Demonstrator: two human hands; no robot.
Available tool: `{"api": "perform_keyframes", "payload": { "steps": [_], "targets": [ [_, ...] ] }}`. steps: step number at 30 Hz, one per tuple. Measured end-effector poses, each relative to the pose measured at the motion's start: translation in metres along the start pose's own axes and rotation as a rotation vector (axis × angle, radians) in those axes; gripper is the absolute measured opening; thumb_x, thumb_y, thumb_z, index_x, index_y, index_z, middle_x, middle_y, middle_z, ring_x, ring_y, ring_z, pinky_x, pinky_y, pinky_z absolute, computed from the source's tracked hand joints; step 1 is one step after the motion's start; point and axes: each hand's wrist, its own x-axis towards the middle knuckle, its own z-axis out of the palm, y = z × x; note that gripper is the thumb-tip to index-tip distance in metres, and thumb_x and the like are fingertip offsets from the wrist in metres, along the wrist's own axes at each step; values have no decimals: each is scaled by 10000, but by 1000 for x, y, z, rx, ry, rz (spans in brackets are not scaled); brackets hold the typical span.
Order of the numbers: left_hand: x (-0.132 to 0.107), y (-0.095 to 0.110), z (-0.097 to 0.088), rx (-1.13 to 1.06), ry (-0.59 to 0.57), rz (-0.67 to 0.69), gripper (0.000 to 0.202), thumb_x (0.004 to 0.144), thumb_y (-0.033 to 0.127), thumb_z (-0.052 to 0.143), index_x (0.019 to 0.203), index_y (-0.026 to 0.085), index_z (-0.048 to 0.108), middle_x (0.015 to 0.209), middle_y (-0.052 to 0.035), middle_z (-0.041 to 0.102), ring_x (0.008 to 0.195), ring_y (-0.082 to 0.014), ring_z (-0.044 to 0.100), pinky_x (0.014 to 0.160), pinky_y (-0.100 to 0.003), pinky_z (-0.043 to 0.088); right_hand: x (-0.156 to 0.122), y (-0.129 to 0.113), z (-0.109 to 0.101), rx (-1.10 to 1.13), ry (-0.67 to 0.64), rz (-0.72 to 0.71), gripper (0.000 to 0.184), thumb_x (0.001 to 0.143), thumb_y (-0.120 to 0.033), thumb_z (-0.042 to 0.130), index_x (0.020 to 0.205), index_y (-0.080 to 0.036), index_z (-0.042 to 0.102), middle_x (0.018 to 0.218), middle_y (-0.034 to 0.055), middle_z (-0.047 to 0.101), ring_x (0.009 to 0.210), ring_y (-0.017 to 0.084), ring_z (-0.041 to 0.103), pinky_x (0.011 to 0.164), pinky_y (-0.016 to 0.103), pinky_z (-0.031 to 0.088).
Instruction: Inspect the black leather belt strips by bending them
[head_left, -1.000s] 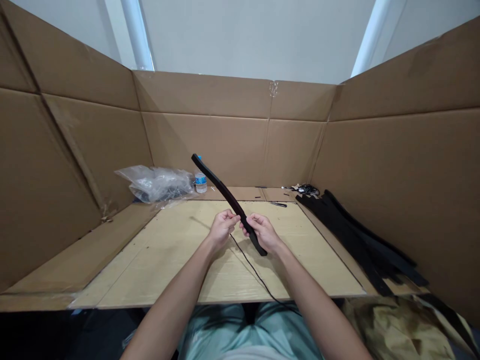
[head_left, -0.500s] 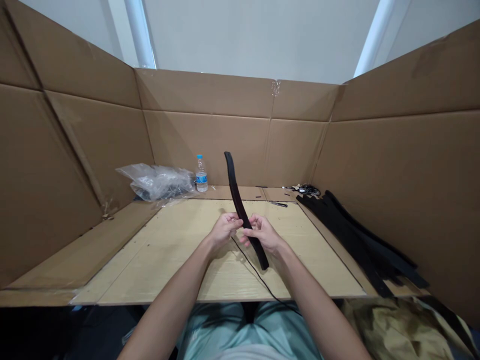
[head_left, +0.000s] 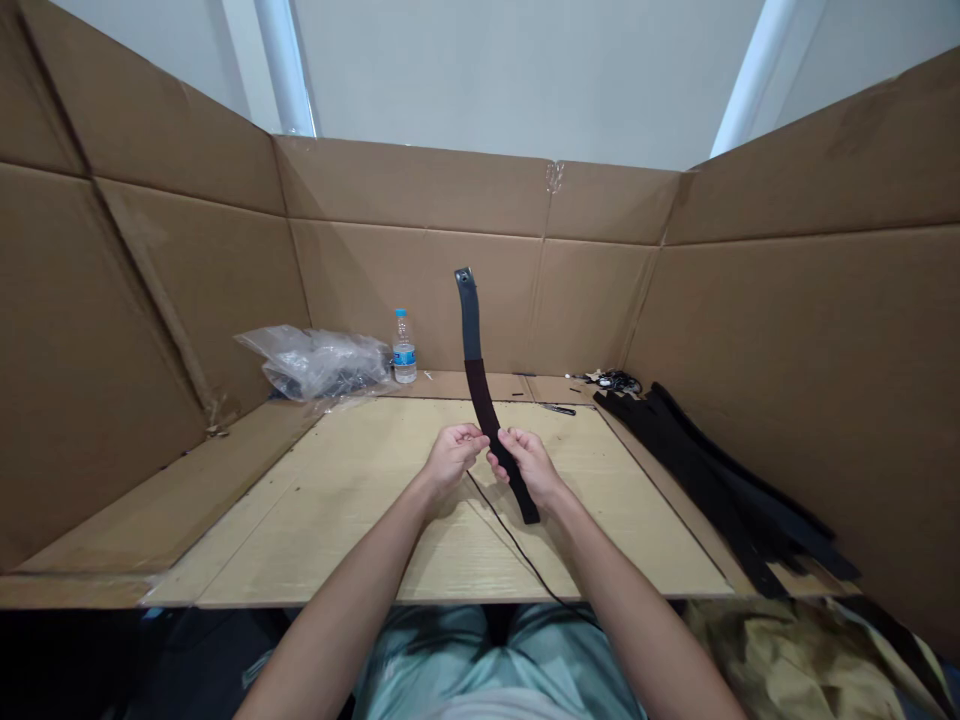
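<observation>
A long black curved strip (head_left: pixel 475 360) stands nearly upright above the wooden board (head_left: pixel 352 500), its top end level with the back cardboard wall. My right hand (head_left: pixel 531 466) is closed round its lower part. My left hand (head_left: pixel 451 455) is closed beside it, fingertips pinching at the strip's left edge. A thin black cord (head_left: pixel 510 540) runs from between the hands toward me and off the board's near edge.
Tall cardboard walls (head_left: pixel 150 300) fence the bench on three sides. At the back left lie a crumpled clear plastic bag (head_left: pixel 315 362) and a small water bottle (head_left: pixel 404 348). A pile of black strips (head_left: pixel 720 480) lies along the right wall, with small tools (head_left: pixel 611 380) behind it.
The strip swung from leaning left to nearly upright and rose higher. Both hands stayed in place on it and shifted slightly.
</observation>
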Motion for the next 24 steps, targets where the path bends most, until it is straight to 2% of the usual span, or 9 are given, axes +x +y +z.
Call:
{"api": "perform_keyframes", "payload": {
  "steps": [3,7,12,15,19,22,24],
  "targets": [
    [0,1,3,5,23,13,462,521,450,824,635,150,491,413,79,382,347,-13,197,401,-198,80,0,-1,2,-10,42,3,554,613,-604,749,665,-172,406,532,-20,563,371,55,434,357,172,290],
    [0,0,5,16,36,19,493,534,498,810,619,155,465,425,62,421,349,-15,212,399,-197,81,3,1,4,-11,92,1,565,596,-620,749,667,-174,410,523,-18,567,367,60,433,352,175,291],
    [2,1,3,-7,114,28,558,503,531,820,595,165,409,427,61,437,351,-15,229,396,-192,95,4,2,2,70,74,-20,518,575,-555,793,660,-164,464,604,21,630,474,91,531,432,193,384],
    [3,1,2,-5,149,31,545,479,507,837,605,156,439,449,57,459,360,-11,235,395,-191,101,4,4,-1,108,77,-22,479,535,-465,845,672,-156,504,675,27,655,556,97,569,498,195,429],
    [3,1,2,-15,122,7,500,433,394,875,637,132,501,499,42,495,384,-15,301,396,-187,125,6,8,-4,75,100,13,497,493,-370,878,855,-148,620,639,-23,616,506,77,529,481,195,421],
    [2,0,1,-42,92,-5,491,449,388,873,618,130,490,456,72,424,364,-4,258,388,-182,125,6,9,-5,0,25,23,431,534,-372,859,805,-119,640,621,-22,591,486,67,509,471,199,417],
    [1,-2,1,-57,59,0,482,475,388,865,609,135,478,455,73,422,354,-11,280,380,-176,159,5,8,-5,-4,-16,17,431,544,-387,852,794,-125,618,673,-7,611,536,91,558,501,219,457]
  ]
}}
